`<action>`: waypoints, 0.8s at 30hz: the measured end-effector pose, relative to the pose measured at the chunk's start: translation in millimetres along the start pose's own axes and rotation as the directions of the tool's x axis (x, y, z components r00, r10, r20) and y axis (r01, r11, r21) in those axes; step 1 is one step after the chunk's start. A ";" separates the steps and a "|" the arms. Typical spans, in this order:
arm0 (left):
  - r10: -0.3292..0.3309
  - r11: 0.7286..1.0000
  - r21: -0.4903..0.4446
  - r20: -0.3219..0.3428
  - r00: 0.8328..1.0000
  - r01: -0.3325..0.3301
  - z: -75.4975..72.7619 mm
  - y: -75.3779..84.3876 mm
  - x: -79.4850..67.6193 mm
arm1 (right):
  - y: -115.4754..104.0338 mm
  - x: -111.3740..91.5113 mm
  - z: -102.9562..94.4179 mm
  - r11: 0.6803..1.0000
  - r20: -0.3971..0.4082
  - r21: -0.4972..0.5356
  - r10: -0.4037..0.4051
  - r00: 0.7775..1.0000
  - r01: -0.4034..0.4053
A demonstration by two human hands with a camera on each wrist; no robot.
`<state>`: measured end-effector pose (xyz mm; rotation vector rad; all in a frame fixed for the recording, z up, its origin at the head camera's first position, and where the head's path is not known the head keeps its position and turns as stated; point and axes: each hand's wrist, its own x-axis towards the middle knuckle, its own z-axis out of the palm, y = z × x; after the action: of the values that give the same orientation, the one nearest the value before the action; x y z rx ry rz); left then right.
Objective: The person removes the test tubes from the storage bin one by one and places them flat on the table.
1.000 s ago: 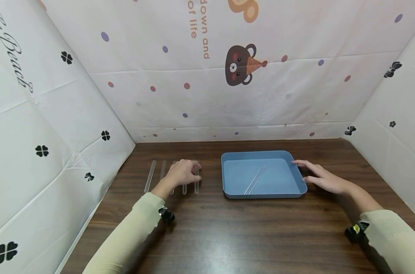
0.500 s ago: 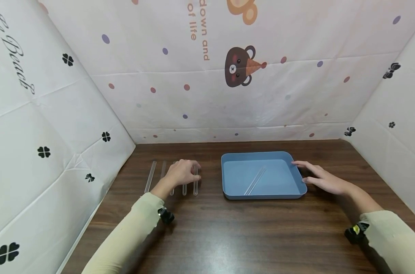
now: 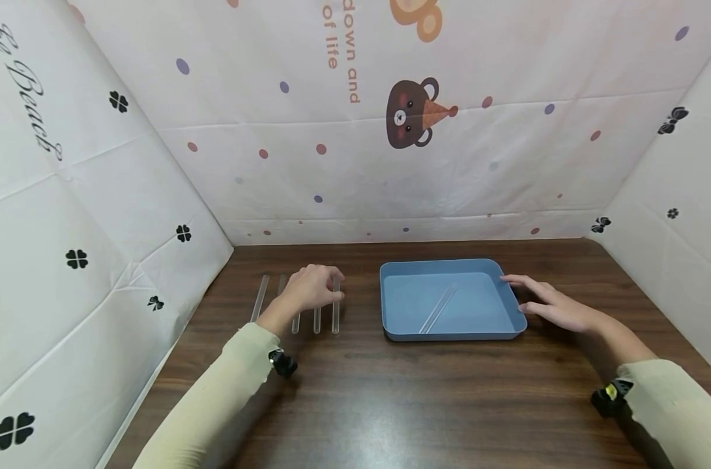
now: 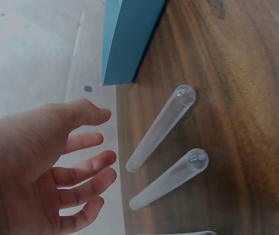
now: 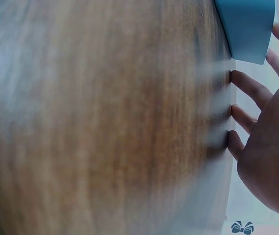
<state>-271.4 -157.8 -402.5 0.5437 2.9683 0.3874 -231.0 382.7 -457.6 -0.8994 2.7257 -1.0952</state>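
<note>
My left hand [image 3: 311, 286] hovers over the right end of a row of clear test tubes, its fingers loosely bent with nothing between them. Nearest to it is the rightmost tube [image 3: 335, 319]; its far part runs behind the fingertips in the head view. In the left wrist view the thumb and fingers stand apart, beside two tubes with rounded ends, one test tube [image 4: 161, 127] nearer the tray. My right hand [image 3: 557, 309] touches the right rim of a shallow blue tray [image 3: 449, 337] with thumb and forefinger extended. Inside the tray one clear tube [image 3: 438, 309] lies slanted.
Several more tubes lie side by side at the left, the outermost tube [image 3: 261, 296] near the left wall. All rest on a dark wooden table [image 3: 355, 391]. White printed sheets [image 3: 332, 169] enclose the back and both sides.
My left hand has shifted slightly toward the back of the table, uncovering more of the tubes' near ends. The right hand and the tray stay in place.
</note>
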 end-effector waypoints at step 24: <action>0.090 0.996 -0.001 -0.011 0.996 -0.090 -3.7 18.8 12.0 | -2.4 -1.4 -1.2 0.999 0.013 0.002 0.050 0.999 -0.050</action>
<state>-276.8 -137.3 -394.5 0.6794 2.9612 0.4013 -229.0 382.8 -455.4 -0.8307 2.7207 -1.0796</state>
